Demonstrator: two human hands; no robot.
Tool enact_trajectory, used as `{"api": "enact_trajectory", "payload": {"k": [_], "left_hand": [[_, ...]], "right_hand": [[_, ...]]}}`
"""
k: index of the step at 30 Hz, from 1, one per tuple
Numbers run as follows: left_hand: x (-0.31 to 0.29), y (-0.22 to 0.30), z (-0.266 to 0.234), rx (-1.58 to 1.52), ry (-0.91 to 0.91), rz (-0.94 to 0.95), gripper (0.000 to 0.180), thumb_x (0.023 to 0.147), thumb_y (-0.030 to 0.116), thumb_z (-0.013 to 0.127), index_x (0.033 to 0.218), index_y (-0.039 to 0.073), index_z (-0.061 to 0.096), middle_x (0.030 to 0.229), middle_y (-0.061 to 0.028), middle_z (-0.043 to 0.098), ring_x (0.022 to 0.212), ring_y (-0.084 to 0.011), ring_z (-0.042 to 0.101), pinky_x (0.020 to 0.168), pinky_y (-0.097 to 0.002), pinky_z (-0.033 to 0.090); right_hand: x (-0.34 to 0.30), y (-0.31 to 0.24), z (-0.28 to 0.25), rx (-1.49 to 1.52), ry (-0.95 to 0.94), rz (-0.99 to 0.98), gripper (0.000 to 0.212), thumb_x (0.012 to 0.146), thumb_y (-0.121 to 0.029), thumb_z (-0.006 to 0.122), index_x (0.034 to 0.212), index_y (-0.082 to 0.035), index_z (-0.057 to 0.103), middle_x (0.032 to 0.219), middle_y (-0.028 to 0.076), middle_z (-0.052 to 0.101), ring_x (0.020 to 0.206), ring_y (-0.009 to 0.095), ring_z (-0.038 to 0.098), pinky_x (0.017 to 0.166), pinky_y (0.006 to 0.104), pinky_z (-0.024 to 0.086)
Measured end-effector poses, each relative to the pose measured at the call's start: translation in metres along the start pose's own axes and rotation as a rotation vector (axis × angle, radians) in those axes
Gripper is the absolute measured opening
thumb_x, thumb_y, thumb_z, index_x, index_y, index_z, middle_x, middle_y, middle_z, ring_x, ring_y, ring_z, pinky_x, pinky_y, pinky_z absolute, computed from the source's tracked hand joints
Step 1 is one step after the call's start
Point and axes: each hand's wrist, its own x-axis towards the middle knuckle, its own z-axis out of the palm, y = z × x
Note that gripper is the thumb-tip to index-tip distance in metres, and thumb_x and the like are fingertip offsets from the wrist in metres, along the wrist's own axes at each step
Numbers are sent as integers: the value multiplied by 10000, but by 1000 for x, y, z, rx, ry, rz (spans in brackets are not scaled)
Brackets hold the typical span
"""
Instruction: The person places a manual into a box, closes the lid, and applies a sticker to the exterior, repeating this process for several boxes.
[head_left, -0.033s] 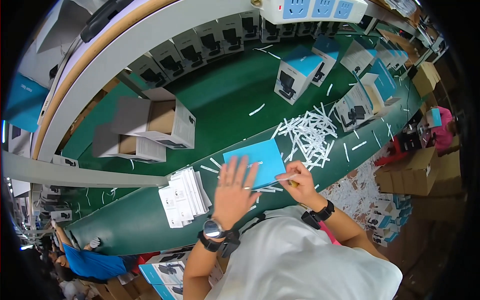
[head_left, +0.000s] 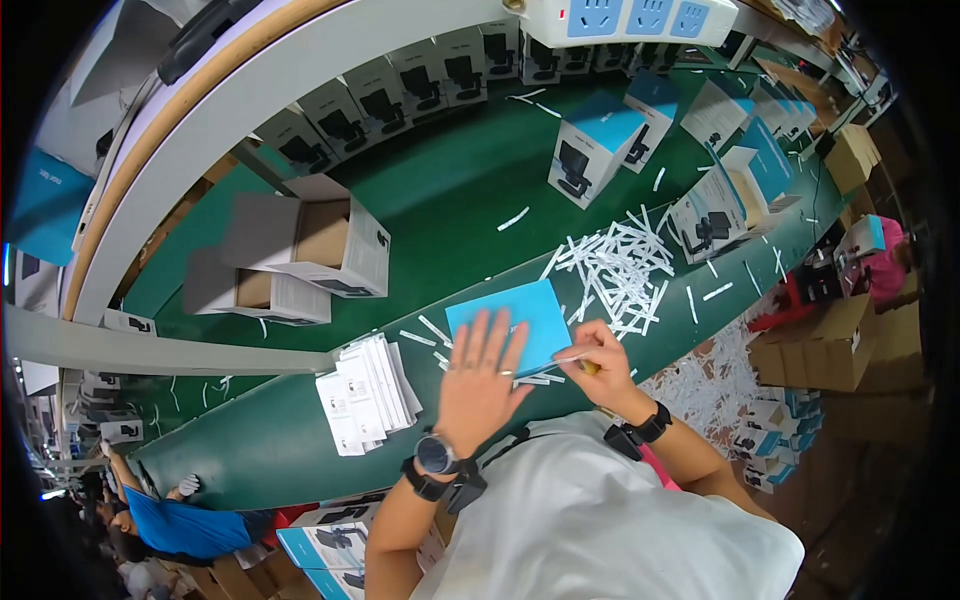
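A small box with a bright blue top [head_left: 535, 312] lies on the green bench in front of me. My left hand [head_left: 482, 372] rests flat on its top, fingers stretched out. At the box's near right corner is my right hand [head_left: 598, 368], its fingers pinched together. A pale sliver and a bit of yellow show at those fingers, too small to name. Just beyond the box spreads a heap of white paper strips [head_left: 615, 275]. A stack of white printed leaflets [head_left: 365, 395] sits to the left of my left hand.
Open cartons [head_left: 340, 245] stand at the left of the green bench [head_left: 450, 220]. Upright blue-topped boxes [head_left: 597, 150] stand farther back, near an opened box [head_left: 715, 215]. A power strip [head_left: 630, 22] hangs overhead. Paper scraps [head_left: 705, 380] litter the floor; co-workers are at both sides.
My left hand has slid slightly right across the blue top. My right hand stays at the corner. At the far right, the box by the co-worker in pink has shifted.
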Motion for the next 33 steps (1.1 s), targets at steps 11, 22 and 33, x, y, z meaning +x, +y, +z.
{"api": "enact_trajectory", "payload": {"k": [11, 22, 33], "left_hand": [[4, 3, 30, -17, 7, -10, 773, 837, 373, 715, 1507, 194, 374, 1554, -197, 300, 1402, -430, 310, 1143, -541, 267], [8, 0, 30, -222, 129, -34, 823, 727, 327, 792, 1461, 196, 443, 1511, -152, 392, 1376, -400, 373, 1112, -547, 315], [-39, -52, 68, -721, 387, -143, 1328, 505, 298, 935, 1552, 60, 153, 1621, -225, 63, 1501, -390, 106, 1213, -477, 164]], "right_hand": [[-7, -15, -36, 109, -47, 383, 427, 804, -120, 800, 1188, -48, 627, 845, 17, 557, 677, 73, 484, 579, 193, 366], [16, 34, -96, 62, 152, 633, 436, 994, -235, 579, 1342, 20, 518, 1032, 13, 616, 824, 75, 571, 687, 221, 458], [-5, 30, -27, -90, -230, 270, 403, 811, 20, 681, 1206, 57, 607, 1052, 60, 599, 782, 75, 446, 662, 229, 392]]}}
